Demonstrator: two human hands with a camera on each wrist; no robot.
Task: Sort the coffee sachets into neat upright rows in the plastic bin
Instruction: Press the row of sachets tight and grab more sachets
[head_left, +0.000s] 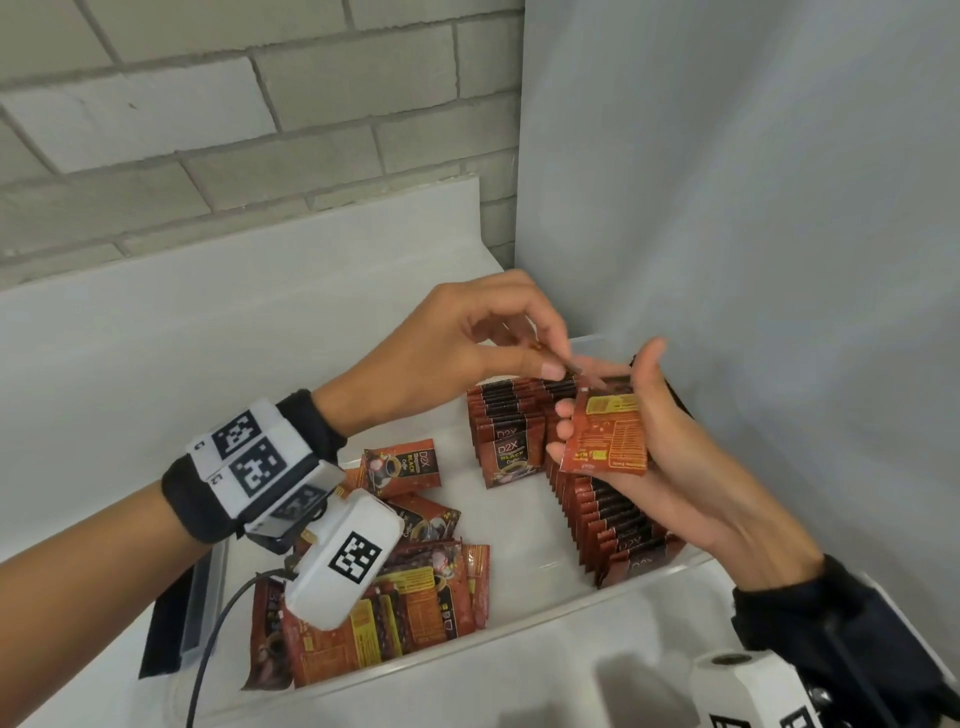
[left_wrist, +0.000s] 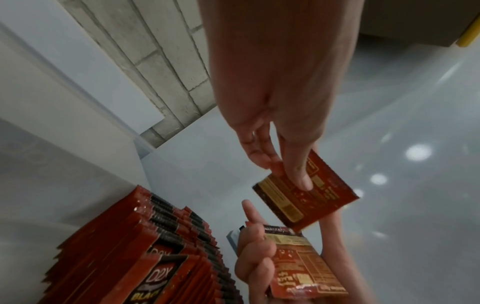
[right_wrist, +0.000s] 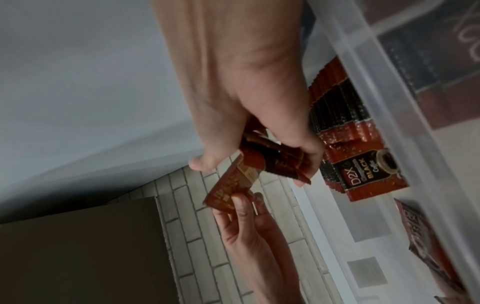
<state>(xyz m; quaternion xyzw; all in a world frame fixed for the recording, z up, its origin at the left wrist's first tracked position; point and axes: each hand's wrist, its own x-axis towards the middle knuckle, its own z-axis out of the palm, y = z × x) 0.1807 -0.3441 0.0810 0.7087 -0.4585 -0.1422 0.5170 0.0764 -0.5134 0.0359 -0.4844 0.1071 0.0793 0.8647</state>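
Held sachet: I see one red coffee sachet (left_wrist: 306, 191) pinched between my left thumb and fingertips, printed back toward the wrist camera, held in the air over the bin's far right corner.
Right-hand stack: a small stack of sachets (head_left: 608, 434) lies in my right palm, backs up, just below the pinched one.
Left hand (head_left: 467, 343): fingers curled down, thumb and fingertips closed on the single sachet's edge.
Right hand (head_left: 654, 457): palm up, fingers curled round the stack's left edge, thumb up along its right side.
Upright rows: two rows of sachets stand on edge in the bin, a short row (head_left: 506, 426) at the back and a longer row (head_left: 613, 525) along the right wall under my right hand.
Loose pile: unsorted sachets (head_left: 415, 587) lie flat and overlapping in the bin's near left part.
Plastic bin (head_left: 545, 618): clear, sitting on a white surface (head_left: 130, 332).
Backdrop: a brick wall (head_left: 208, 130) behind.
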